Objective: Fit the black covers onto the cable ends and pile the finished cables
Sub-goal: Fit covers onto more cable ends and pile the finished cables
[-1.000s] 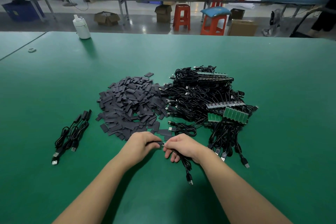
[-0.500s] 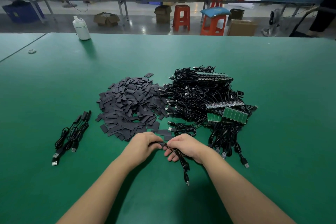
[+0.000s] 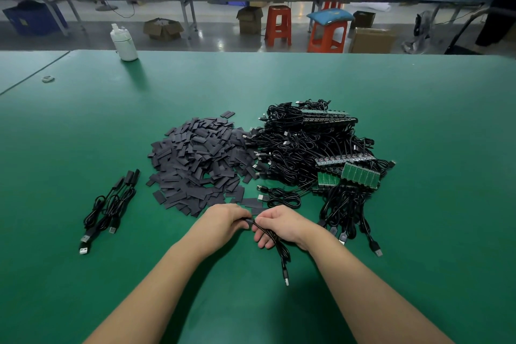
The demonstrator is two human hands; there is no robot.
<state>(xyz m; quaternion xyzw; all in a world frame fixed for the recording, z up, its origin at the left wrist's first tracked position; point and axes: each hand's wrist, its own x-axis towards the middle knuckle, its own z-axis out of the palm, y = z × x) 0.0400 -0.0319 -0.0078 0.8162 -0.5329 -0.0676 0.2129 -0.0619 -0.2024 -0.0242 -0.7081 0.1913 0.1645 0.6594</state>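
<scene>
On the green table [image 3: 418, 120], both hands work one cable [image 3: 280, 251].
Left hand [image 3: 223, 219] pinches its black end; right hand [image 3: 282, 225] curls around the cord, beside the covers [image 3: 195, 159].

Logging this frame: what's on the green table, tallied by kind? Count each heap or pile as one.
Heap of loose black covers: 1
Heap of unfinished cables: 1
Pile of finished cables: 1
Held cable, gripped by left hand and right hand: 1
White bottle: 1
Small grey object: 1
Total: 6
</scene>
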